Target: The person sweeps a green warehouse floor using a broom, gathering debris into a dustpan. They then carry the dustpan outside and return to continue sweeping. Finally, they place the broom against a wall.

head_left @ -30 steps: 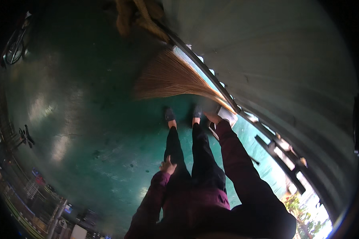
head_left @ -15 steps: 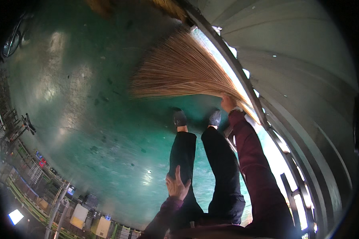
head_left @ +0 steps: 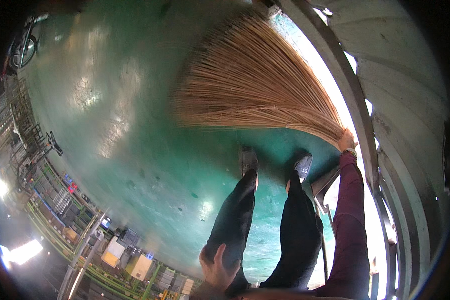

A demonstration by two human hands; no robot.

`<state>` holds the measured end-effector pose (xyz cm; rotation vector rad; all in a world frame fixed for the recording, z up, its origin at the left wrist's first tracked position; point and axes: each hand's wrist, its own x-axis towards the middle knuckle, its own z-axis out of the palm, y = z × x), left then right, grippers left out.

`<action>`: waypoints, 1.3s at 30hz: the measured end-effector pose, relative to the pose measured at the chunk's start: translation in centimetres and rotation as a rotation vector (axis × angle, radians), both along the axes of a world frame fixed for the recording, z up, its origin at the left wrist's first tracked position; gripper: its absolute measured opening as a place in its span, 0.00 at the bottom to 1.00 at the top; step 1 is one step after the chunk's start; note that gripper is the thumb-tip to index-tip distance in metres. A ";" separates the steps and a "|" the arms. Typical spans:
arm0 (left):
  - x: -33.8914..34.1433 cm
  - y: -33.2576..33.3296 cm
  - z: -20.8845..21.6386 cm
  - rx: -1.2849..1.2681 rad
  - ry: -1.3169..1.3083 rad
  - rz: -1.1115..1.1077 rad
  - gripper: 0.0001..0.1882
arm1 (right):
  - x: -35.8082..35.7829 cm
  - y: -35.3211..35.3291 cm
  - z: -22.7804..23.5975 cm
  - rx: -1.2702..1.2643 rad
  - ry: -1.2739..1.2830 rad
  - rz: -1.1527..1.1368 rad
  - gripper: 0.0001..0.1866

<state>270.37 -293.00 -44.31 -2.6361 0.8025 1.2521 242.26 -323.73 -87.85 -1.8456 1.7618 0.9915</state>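
A wide broom (head_left: 257, 82) of long, thin brown stalks fans out over the green floor. Its narrow end is gathered in my right hand (head_left: 347, 140), whose fingers are wrapped round it beside the bright gap at the right. Any handle is hidden from me. My left hand (head_left: 219, 269) rests on my left leg, thumb and fingers apart, with nothing in it. Below the broom, both my dark shoes stand on the floor, the left shoe (head_left: 248, 159) a little apart from the right shoe (head_left: 303, 165).
A grey ribbed metal wall (head_left: 400, 90) with a frame beam (head_left: 330, 55) curves along the right, bright light showing through its gap. The shiny green floor (head_left: 130, 115) spreads left. A wheeled cycle (head_left: 25, 50) stands far left; racks and boxes (head_left: 112, 251) line the lower left.
The broom and my right hand now appear farther right, and the broom looks larger. My left hand has come lower on my leg. The whole view has shifted.
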 end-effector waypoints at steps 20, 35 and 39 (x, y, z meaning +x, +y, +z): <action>0.9 2.0 2.1 -0.008 0.004 -0.035 0.40 | 7.4 5.0 8.5 0.064 -0.337 0.344 0.47; -1.1 2.8 3.4 0.057 0.024 -0.023 0.40 | 11.2 0.7 11.7 0.234 -0.872 -0.371 0.24; -2.1 3.9 3.9 0.090 0.029 0.015 0.40 | 14.2 -1.9 14.8 0.081 -0.834 -0.211 0.23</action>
